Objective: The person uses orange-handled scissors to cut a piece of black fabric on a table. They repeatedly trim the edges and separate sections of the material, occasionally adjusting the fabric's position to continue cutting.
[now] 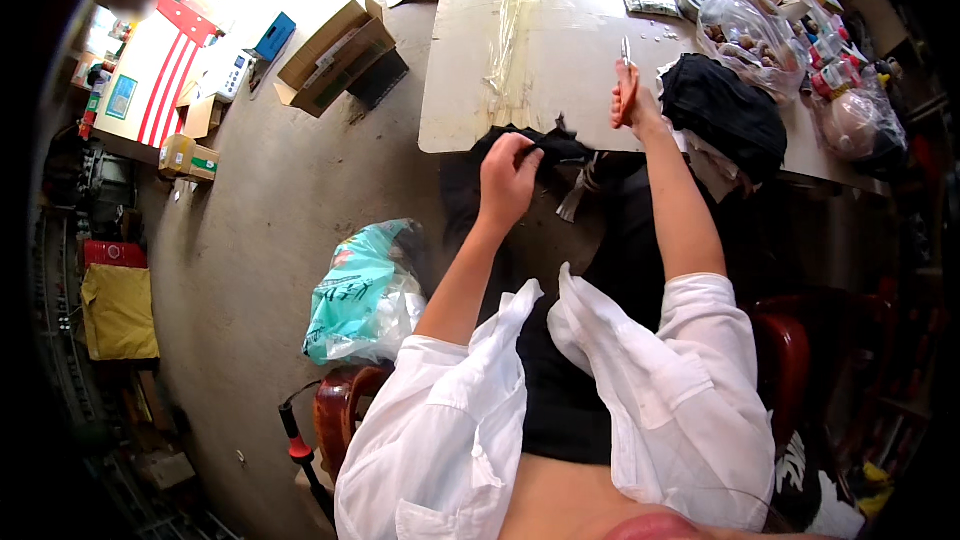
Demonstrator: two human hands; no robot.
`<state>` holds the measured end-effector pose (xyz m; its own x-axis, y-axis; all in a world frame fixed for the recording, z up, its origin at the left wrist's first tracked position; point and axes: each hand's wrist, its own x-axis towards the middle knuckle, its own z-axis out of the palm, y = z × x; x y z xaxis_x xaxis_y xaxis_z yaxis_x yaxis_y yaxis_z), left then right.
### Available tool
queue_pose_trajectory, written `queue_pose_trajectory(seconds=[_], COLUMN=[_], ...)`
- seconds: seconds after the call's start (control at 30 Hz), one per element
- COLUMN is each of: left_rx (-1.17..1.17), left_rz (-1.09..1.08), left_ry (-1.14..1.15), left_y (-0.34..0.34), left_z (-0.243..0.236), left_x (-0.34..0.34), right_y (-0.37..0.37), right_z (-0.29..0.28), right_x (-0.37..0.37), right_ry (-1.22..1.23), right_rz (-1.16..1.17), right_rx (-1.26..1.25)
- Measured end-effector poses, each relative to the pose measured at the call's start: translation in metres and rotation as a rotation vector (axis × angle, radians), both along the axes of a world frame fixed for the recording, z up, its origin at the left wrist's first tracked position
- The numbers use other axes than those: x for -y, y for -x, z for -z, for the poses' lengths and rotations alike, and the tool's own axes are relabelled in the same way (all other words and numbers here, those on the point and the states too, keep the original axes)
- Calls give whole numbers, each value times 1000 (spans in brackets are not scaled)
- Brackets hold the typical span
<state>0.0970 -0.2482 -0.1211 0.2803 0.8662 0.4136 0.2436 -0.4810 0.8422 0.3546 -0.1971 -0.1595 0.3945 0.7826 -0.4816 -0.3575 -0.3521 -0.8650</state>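
Observation:
At the near edge of the table (590, 30), my left hand (508, 180) is closed, pinching a piece of black fabric (562, 148). The fabric bunches at the edge and hangs down below it. My right hand (638, 105) grips a pair of scissors (627, 50) with orange handles. Their blades point away from me, over the tabletop and apart from the fabric. A light-coloured strip (574, 198) dangles beside the fabric between my hands. Just right of my right hand lies a heap of black cloth (722, 112).
Clear bags (752, 40) of small brown items crowd the table's right side. To the left, an open cardboard box (340, 60) stands off the floor. A teal and white plastic bag (365, 290) sits left of my knees, near a wooden chair arm (345, 405). Yellowed tape (508, 60) runs along the tabletop.

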Motion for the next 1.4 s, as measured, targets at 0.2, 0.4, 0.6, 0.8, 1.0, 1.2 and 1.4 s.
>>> queue_pose_trajectory(seconds=[0.2, 0.4, 0.6, 0.8, 1.0, 1.2, 1.4], left_rx=[173, 49, -100, 116, 81, 103, 242], left_rz=[52, 364, 465, 425, 56, 81, 415], left_ry=[176, 262, 86, 37, -85, -422, -306], left_y=[6, 6, -21, -62, -126, -224, -360], left_z=[-19, -68, -141, -132, -114, -142, -117], left_x=[-52, -92, -105, -138, -162, -164, -128], right_y=[-4, 47, 69, 14, -25, -90, -165], right_z=[18, -46, -110, -155, -178, -172, -143], right_x=[-11, 5, 20, 36, 35, 36, 90], right_ry=[254, -559, -732, -747, -416, -397, -420], right_rz=[-270, -279, -537, -224, -169, -27, 184], right_rx=[1058, 619, 677, 1117, 1557, 1366, 1058])
